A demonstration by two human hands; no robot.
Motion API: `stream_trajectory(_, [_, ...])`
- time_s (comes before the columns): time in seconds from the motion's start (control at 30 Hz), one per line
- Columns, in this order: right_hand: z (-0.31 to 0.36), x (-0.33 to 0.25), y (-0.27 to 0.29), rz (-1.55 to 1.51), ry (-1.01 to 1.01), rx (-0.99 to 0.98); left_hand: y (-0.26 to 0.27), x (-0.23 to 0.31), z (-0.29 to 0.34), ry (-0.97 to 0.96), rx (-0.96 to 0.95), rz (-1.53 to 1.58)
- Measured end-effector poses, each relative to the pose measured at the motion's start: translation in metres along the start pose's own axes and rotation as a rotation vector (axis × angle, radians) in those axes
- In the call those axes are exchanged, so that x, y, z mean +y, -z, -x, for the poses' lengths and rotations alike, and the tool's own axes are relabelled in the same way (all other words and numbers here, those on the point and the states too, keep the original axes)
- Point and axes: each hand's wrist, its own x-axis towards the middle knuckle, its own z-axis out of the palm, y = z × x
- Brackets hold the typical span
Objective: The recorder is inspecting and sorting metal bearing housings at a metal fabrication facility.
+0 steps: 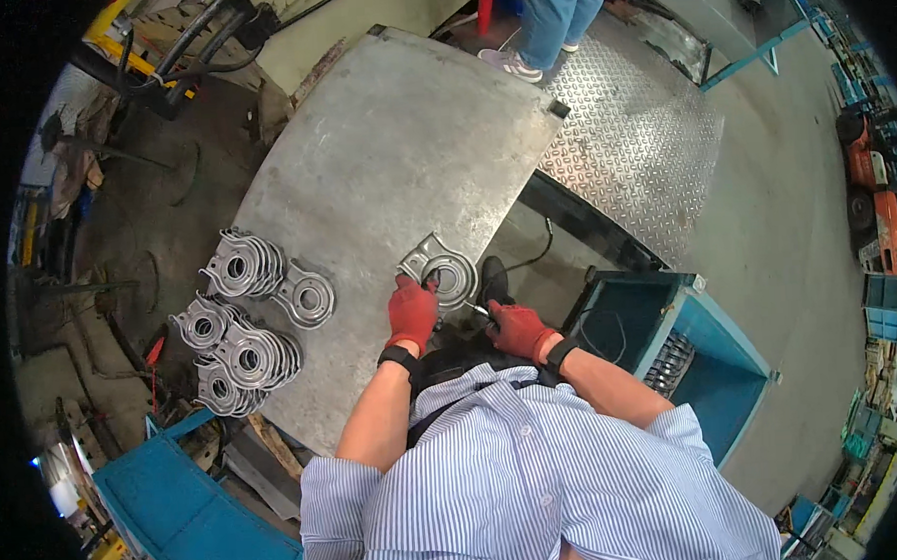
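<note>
A ring-shaped metal bracket (430, 253) with a wide flange is at the table's right edge, its ring reaching toward my body. My left hand (413, 310), in a red glove, grips the ring's left side with the fingers closed on it. Red-gloved too, my right hand (519, 331) is closed around a slim tool (478, 308) whose thin metallic end meets or nearly meets the ring's lower right rim. The tool's handle is hidden in the fist, so its exact kind does not show.
Stacks of similar brackets (253, 355) stand at the table's left edge, with a bracket (306, 295) lying beside them. A blue bin (717, 353) holding metal parts is at my right. Beyond the metal table (392, 132), a person (554, 20) stands by the tread-plate floor (633, 152).
</note>
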Motion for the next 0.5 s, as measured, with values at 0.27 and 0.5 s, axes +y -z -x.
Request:
stream_trajectory(0.27, [0.002, -0.007, -0.002, -0.034, -0.102, -0.036, -0.003, 0.000, 0.001, -0.044, 0.015, -0.013])
stream_trajectory(0.5, [0.002, -0.004, -0.010, -0.047, -0.111, -0.008, 0.000, 0.002, 0.002, -0.028, -0.002, -0.002])
